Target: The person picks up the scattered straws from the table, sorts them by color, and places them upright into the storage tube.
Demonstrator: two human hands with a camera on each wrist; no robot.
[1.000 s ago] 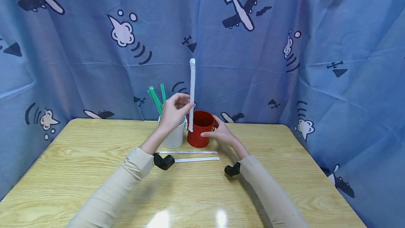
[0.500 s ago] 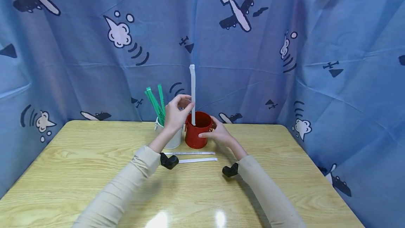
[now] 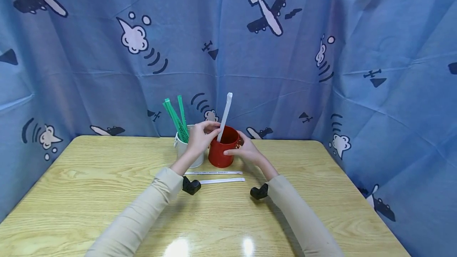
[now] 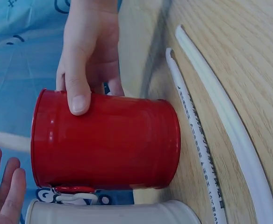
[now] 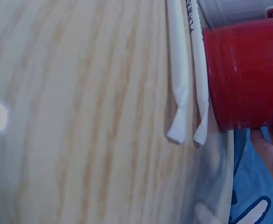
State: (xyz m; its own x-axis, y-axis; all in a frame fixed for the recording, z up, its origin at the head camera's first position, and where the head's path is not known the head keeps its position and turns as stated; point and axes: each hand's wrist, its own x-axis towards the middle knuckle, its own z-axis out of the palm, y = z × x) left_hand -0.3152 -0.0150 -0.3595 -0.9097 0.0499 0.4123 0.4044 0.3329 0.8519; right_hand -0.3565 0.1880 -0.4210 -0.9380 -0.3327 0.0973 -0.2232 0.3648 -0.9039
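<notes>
A white paper-wrapped straw (image 3: pixel 225 114) stands in a red metal bucket (image 3: pixel 218 156), leaning right, its lower end hidden inside. My left hand (image 3: pixel 200 138) is beside it at the bucket's mouth, fingertips right at the straw; in the left wrist view its fingers (image 4: pixel 8 189) extend loosely, apart. My right hand (image 3: pixel 248 150) grips the bucket from the right, with the thumb (image 4: pixel 78 93) on its front wall. Partly behind my left hand is a white bucket (image 3: pixel 181 146) with green stick-like wrapped straws (image 3: pixel 175 118) rising from it.
Two more white wrapped straws lie side by side in front of the buckets, one with printing (image 3: pixel 214 173) and one plainer (image 3: pixel 223 180). The wooden table (image 3: pixel 107 177) ends at a blue curtain (image 3: pixel 178 31) behind.
The upright straw first moved over the red bucket, then sank into it and tipped right. My left hand came down with it, its fingers loosening. My right hand kept its hold on the bucket.
</notes>
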